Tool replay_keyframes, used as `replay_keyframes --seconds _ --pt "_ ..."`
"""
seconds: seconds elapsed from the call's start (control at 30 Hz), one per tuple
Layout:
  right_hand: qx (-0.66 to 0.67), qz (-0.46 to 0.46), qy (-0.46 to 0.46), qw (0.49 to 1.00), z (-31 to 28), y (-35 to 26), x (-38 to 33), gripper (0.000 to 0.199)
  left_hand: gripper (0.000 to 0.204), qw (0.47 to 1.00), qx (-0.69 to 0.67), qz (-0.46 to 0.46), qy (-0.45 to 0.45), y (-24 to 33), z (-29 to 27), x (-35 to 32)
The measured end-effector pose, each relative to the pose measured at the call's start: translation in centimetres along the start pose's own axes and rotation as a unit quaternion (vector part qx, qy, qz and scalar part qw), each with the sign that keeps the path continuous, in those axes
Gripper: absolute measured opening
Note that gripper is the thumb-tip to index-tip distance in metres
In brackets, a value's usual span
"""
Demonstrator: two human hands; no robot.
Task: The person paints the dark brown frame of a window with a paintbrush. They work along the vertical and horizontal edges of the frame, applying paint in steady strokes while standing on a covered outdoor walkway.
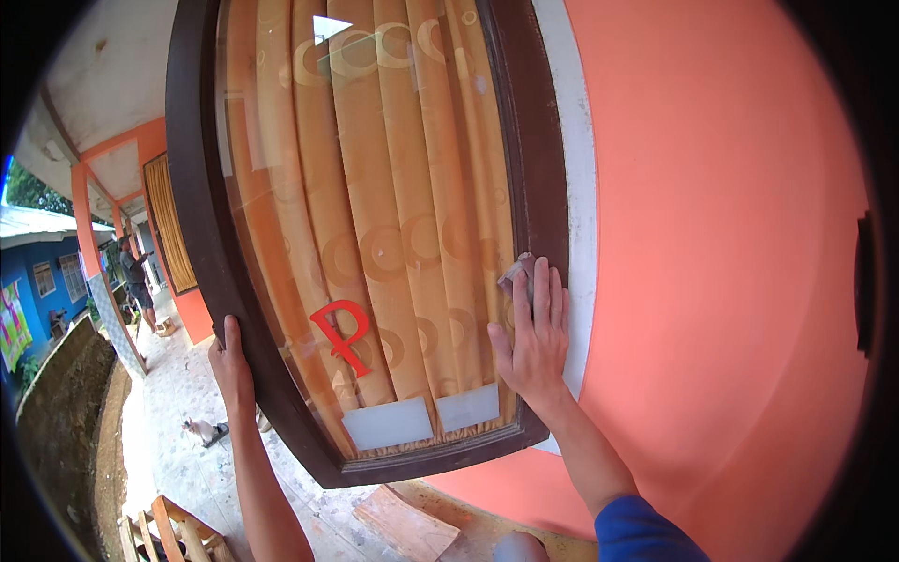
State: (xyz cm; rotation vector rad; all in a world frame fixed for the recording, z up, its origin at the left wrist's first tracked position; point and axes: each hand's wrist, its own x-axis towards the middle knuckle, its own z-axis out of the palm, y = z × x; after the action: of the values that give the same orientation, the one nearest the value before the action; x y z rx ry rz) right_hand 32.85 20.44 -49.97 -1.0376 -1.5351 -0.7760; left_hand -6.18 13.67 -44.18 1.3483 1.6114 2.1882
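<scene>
A glass window sash with a dark brown wooden frame (208, 239) stands swung out in front of me. My left hand (232, 367) is closed round its left edge, thumb on the near face. On the right stile lies my right hand (538, 342), fingers stretched and pressing a small folded greyish-brown piece of sandpaper (518, 269) against the wood. The palm hides part of that sheet. Behind the glass hang orange-tan curtains (365, 187). A red symbol (345, 335) and two pale rectangles (387, 424) show low on the pane.
A coral wall (712, 234) with a white window trim (582, 187) stands at the right. A wooden board (407, 523) and a slatted wooden piece (173, 532) lie below. Along the walkway are a cat (201, 430) and, farther off, a standing person (136, 276).
</scene>
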Motion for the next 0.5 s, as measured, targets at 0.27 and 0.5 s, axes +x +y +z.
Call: replay_keyframes --seconds 0.27,0.5 --pt "0.045 0.014 -0.011 0.999 0.7 0.5 -4.2 0.065 0.045 0.998 0.021 0.056 0.002 -7.1 -1.4 -4.9" --pt "0.006 -0.007 0.066 0.998 0.5 0.1 7.3 0.065 0.043 0.998 -0.002 0.055 0.012 -7.7 -1.8 -4.9"
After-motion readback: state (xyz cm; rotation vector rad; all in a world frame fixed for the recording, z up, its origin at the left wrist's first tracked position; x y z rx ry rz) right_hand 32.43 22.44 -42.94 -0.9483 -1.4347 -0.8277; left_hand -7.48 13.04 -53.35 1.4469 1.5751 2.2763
